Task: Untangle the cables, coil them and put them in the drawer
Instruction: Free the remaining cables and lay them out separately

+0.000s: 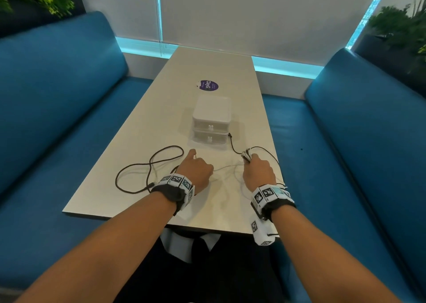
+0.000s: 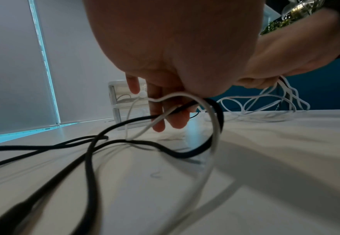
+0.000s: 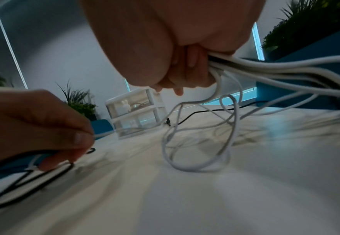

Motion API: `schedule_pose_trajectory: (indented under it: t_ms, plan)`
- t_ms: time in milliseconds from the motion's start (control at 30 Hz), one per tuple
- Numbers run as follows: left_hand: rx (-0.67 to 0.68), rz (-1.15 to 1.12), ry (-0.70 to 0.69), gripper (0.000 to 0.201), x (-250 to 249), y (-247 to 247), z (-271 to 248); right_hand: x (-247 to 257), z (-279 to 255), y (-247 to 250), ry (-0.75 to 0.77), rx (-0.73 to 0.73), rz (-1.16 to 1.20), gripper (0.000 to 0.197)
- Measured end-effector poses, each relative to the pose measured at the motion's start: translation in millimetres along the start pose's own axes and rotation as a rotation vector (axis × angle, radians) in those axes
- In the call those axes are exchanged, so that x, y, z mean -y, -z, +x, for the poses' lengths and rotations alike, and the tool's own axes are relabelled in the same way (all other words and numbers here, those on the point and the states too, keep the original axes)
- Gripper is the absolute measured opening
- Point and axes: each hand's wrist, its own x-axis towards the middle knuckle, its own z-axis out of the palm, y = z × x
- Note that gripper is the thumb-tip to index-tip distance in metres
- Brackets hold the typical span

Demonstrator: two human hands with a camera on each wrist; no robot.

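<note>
A white cable runs across the table between my two hands. My left hand pinches one strand of it, with a black cable running through the same fingers. That black cable lies in loose loops on the table to the left. My right hand grips a bundle of white cable loops, which hang down to the table. A black lead runs from the right hand to the drawer unit's right corner. The white two-drawer unit stands beyond the hands, both drawers shut.
The pale table is long and narrow, with blue benches on both sides. A purple round sticker lies behind the drawer unit. Planters stand behind the benches. Something thin and white lies in the upper drawer.
</note>
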Motion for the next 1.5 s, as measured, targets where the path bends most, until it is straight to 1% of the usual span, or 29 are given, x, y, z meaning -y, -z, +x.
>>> schedule_pose_trajectory:
  t_ms: [67,133,200,267,367,467,533,633,733,833,967,1033,1167,1233,1300,1400,1500]
  plan:
    - [0.032,-0.013,0.028,0.034,-3.3,3.6,0.9,7.8,-2.3,1.4,0.014,-0.030,0.089,0.026]
    - [0.036,-0.034,0.029,0.029,-5.9,7.4,2.8,14.9,-3.7,0.0,0.070,-0.017,0.188,0.027]
    - [0.034,-0.072,0.023,0.029,-9.2,7.9,5.1,20.4,-4.3,-6.8,0.164,0.064,0.263,0.031]
    - [0.019,-0.099,0.011,0.033,-11.1,7.0,6.7,23.1,-4.9,-15.3,0.229,0.188,0.280,0.030]
    - [-0.001,-0.123,-0.004,0.038,-10.6,4.6,4.3,22.1,-4.5,-17.6,0.226,0.301,0.304,0.023]
    - [-0.009,-0.120,-0.024,0.042,-10.0,0.3,0.4,19.3,-1.3,-14.7,0.202,0.355,0.304,0.018]
    - [0.005,-0.097,-0.027,0.041,-6.2,-5.2,1.2,15.7,0.8,-13.7,0.206,0.333,0.251,0.017]
    - [0.033,-0.095,-0.009,0.041,5.4,-10.1,1.1,3.6,3.8,-9.7,0.169,0.238,0.105,0.021]
    - [0.022,-0.084,-0.023,0.045,5.6,-8.2,0.4,-7.7,7.2,-4.8,0.119,0.167,-0.019,0.025]
    - [-0.010,-0.083,0.015,0.044,4.1,-8.3,2.4,-15.7,10.9,0.4,0.039,0.109,-0.088,0.026]
    - [-0.003,-0.070,0.049,0.044,13.6,-15.8,-0.9,-34.8,11.6,6.3,-0.085,0.102,-0.125,0.021]
    - [0.005,-0.061,0.052,0.042,13.2,-17.0,-0.7,-36.1,8.9,3.9,-0.099,0.102,-0.118,0.021]
    - [-0.002,-0.048,0.074,0.033,5.0,-12.1,1.5,-20.4,2.4,-2.5,-0.056,0.032,-0.009,0.022]
    - [0.011,-0.028,0.088,0.030,1.4,-6.0,1.6,-8.8,-0.6,-6.5,0.001,0.016,0.062,0.025]
    - [0.030,-0.038,0.086,0.028,-3.4,-1.5,2.7,4.8,-5.0,-12.3,0.100,0.055,0.136,0.028]
    - [0.003,-0.063,0.059,0.025,-11.4,-2.5,4.6,19.5,-9.4,-24.2,0.246,0.164,0.175,0.027]
    - [-0.020,-0.063,0.037,0.027,-11.9,-8.8,4.4,21.5,-7.9,-30.9,0.256,0.194,0.176,0.025]
